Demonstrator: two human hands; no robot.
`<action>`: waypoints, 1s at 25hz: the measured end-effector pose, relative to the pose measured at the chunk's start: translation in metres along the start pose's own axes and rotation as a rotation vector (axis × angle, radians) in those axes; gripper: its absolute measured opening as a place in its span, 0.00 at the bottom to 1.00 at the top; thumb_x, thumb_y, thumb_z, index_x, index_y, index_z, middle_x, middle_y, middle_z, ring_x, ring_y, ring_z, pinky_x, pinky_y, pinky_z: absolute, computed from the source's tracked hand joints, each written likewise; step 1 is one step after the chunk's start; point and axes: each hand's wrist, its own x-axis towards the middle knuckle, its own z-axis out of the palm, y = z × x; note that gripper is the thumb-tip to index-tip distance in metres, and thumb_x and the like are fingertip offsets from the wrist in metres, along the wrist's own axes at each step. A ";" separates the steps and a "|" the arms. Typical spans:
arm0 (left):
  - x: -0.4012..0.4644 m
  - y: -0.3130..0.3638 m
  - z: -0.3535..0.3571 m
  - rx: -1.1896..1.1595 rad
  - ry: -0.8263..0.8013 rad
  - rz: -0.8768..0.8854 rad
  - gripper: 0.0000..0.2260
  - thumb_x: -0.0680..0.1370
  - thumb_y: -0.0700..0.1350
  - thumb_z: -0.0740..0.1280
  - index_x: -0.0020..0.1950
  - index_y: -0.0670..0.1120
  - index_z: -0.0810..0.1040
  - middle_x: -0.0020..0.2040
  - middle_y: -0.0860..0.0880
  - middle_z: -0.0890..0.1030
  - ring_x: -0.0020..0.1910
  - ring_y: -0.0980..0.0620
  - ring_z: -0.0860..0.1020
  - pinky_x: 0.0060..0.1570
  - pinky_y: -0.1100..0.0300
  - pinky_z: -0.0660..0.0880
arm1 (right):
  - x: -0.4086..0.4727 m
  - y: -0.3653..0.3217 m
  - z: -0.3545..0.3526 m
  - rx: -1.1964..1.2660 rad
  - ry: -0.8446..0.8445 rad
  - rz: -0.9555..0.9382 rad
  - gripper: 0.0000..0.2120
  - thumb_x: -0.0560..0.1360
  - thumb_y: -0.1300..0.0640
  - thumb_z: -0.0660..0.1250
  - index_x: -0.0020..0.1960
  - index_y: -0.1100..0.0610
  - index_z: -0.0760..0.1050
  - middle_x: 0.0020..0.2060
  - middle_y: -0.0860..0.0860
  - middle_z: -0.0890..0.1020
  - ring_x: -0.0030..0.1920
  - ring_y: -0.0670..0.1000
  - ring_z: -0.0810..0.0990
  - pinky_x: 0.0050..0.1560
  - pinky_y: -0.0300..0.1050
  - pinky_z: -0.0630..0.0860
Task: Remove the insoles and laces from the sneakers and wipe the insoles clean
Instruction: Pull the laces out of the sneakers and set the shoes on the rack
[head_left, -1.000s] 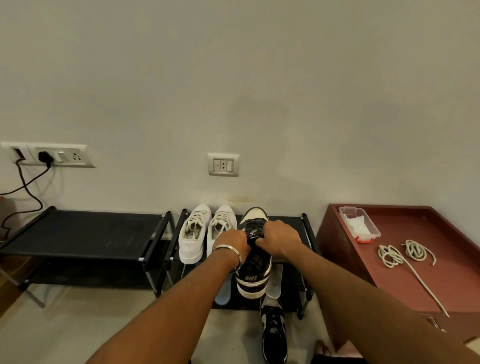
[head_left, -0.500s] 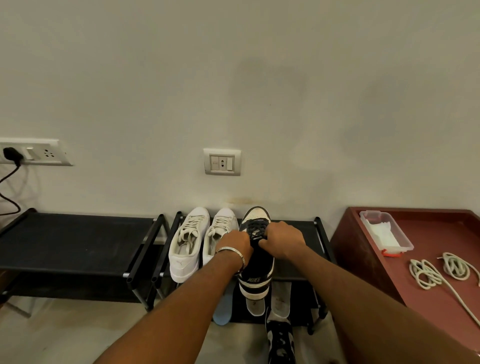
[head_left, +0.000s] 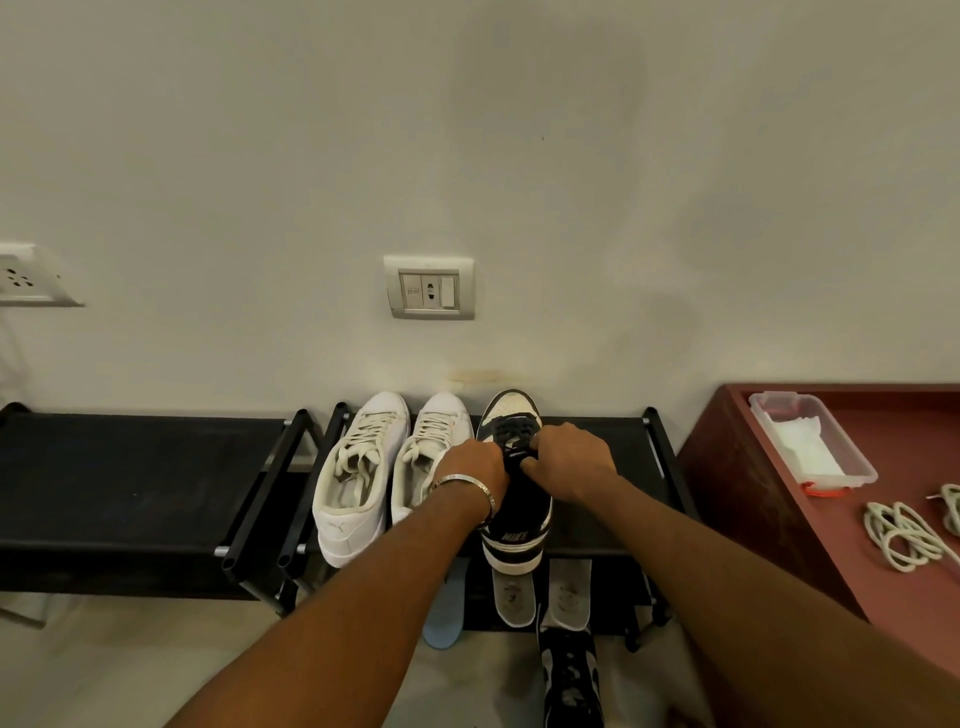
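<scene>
Black laces (head_left: 511, 441) stay pinched by both hands (left (head_left: 475, 467), right (head_left: 569, 460)); shoe unmoved.

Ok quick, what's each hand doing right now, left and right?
Left hand: fingers curled, pinching the black laces of the black-and-white sneaker.
Right hand: fingers curled, pinching the same laces from the other side.

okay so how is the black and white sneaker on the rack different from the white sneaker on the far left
The black and white sneaker has dark laces and a NIKE heel tab; the white sneaker has pale laces and is all white. Both hands, left hand and right hand, work at the black and white sneaker's laces; the white sneaker is untouched. Both sit on the rack, toes toward the wall.
</scene>
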 end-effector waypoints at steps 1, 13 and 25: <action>0.003 0.000 0.001 -0.003 0.004 -0.001 0.12 0.80 0.44 0.59 0.56 0.41 0.78 0.55 0.40 0.81 0.54 0.41 0.80 0.50 0.53 0.75 | 0.003 0.001 0.003 0.009 -0.001 0.004 0.12 0.76 0.47 0.63 0.46 0.55 0.78 0.39 0.51 0.79 0.39 0.52 0.79 0.40 0.45 0.77; 0.018 -0.019 -0.015 -0.193 -0.017 -0.034 0.12 0.76 0.48 0.69 0.48 0.39 0.80 0.47 0.40 0.83 0.49 0.42 0.80 0.44 0.55 0.72 | 0.004 0.015 0.013 0.069 0.078 -0.013 0.05 0.75 0.54 0.68 0.46 0.55 0.78 0.38 0.51 0.79 0.37 0.52 0.79 0.37 0.45 0.76; 0.017 -0.032 -0.110 -1.713 0.223 -0.418 0.05 0.78 0.39 0.66 0.42 0.43 0.75 0.32 0.49 0.74 0.17 0.59 0.65 0.18 0.70 0.62 | -0.004 0.020 -0.028 1.305 -0.158 0.376 0.05 0.79 0.62 0.64 0.50 0.61 0.79 0.45 0.56 0.83 0.46 0.52 0.82 0.50 0.48 0.78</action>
